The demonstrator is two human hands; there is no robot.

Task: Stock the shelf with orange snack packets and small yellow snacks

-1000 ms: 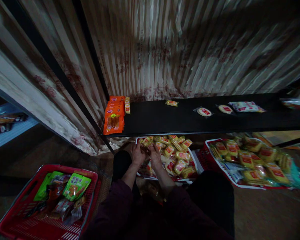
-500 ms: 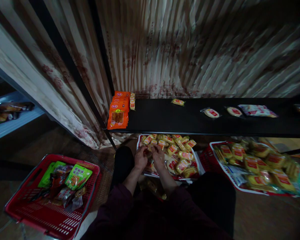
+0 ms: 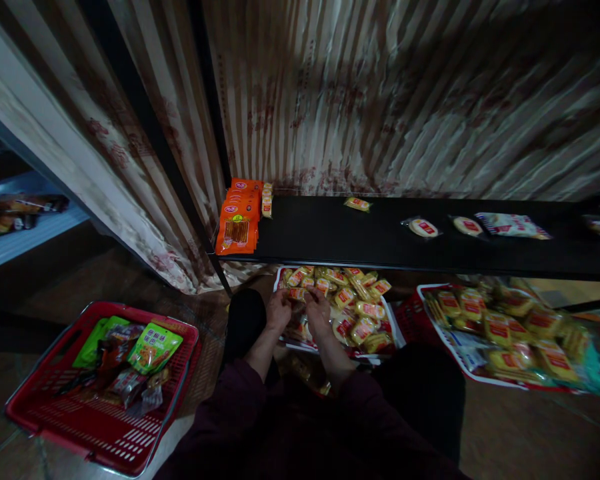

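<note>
Both my hands meet over the near left corner of a white tray (image 3: pixel 395 337) heaped with small yellow-and-red snack packets (image 3: pixel 360 310) on the floor. My left hand (image 3: pixel 279 311) and my right hand (image 3: pixel 318 313) are closed, fingers curled together around a small packet (image 3: pixel 297 294) held between them. Dark sleeves cover my forearms. Above the tray runs a low black shelf (image 3: pixel 330 237).
Orange packets (image 3: pixel 238 217) are stacked at the shelf's left end; a few single snack packets (image 3: pixel 423 227) lie further right. A red basket (image 3: pixel 100 427) with green bags sits on the floor at left. A second red-rimmed tray (image 3: pixel 460 370) of yellow packets stands at right.
My hands stayed together over the tray, shifting only slightly. The view drifted a little to the left and down, so everything sits a bit further right.
</note>
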